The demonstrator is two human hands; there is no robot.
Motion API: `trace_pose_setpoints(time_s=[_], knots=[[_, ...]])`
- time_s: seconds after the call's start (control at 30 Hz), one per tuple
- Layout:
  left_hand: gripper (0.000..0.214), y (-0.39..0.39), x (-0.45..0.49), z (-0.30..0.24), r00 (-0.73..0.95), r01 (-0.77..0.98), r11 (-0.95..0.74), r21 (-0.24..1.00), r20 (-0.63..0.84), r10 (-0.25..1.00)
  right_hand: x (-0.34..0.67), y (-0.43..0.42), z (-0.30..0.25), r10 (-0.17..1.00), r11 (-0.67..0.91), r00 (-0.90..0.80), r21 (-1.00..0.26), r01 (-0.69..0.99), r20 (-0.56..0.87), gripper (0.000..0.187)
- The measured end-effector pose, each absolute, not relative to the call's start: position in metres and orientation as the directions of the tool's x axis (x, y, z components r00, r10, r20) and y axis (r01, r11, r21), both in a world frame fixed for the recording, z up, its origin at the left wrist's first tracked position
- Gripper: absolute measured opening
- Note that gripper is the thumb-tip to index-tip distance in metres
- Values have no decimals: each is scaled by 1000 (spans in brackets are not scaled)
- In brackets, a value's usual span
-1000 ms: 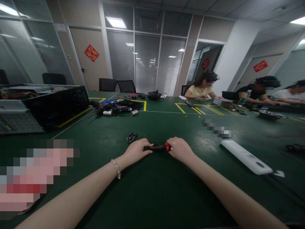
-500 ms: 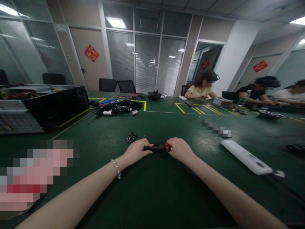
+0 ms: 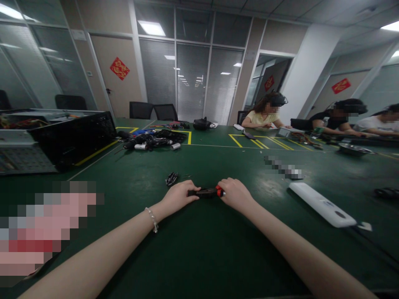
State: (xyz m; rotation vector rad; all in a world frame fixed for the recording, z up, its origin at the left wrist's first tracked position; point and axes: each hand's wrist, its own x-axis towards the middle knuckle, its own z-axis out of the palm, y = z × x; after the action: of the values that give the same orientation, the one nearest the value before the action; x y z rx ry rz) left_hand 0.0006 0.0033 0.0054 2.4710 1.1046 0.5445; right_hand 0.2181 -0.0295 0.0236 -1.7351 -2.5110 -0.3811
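My right hand (image 3: 235, 193) is closed round the red handles of a pair of pliers (image 3: 207, 192), whose dark head points left, low over the green table. My left hand (image 3: 181, 194), with a beaded bracelet at the wrist, pinches a small black part (image 3: 192, 193) between thumb and fingers at the tip of the pliers. What kind of part it is, and whether the jaws grip it, I cannot tell. Just beyond my left hand lies a small dark clump of parts (image 3: 171, 179), with thin bits beside it.
A white power strip (image 3: 322, 204) lies to the right on the green table (image 3: 199, 249). An open computer case (image 3: 75, 141) stands at the left, near a pile of cables and tools (image 3: 152, 140). Several people sit at the far right. Two patches are blurred out.
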Motion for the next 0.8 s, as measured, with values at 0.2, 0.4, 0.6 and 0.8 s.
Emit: trace_pose_setpoints(time_s=[0.2,0.4,0.6,0.8], knots=[[29,4,1,3,620,618,-635,464,209,756,217,-30,23,916,322,-355,183,929,188,18],[30,4,0,3,616,617,-633,467,213,758,216,-32,28,912,323,-363,210,923,194,20],[30,3,0,4,621,609,-631,481,205,756,219,-29,22,917,327,-352,151,933,186,18],[29,1,0,6,624,602,-639,479,217,750,217,-32,25,906,335,-368,176,926,209,18]])
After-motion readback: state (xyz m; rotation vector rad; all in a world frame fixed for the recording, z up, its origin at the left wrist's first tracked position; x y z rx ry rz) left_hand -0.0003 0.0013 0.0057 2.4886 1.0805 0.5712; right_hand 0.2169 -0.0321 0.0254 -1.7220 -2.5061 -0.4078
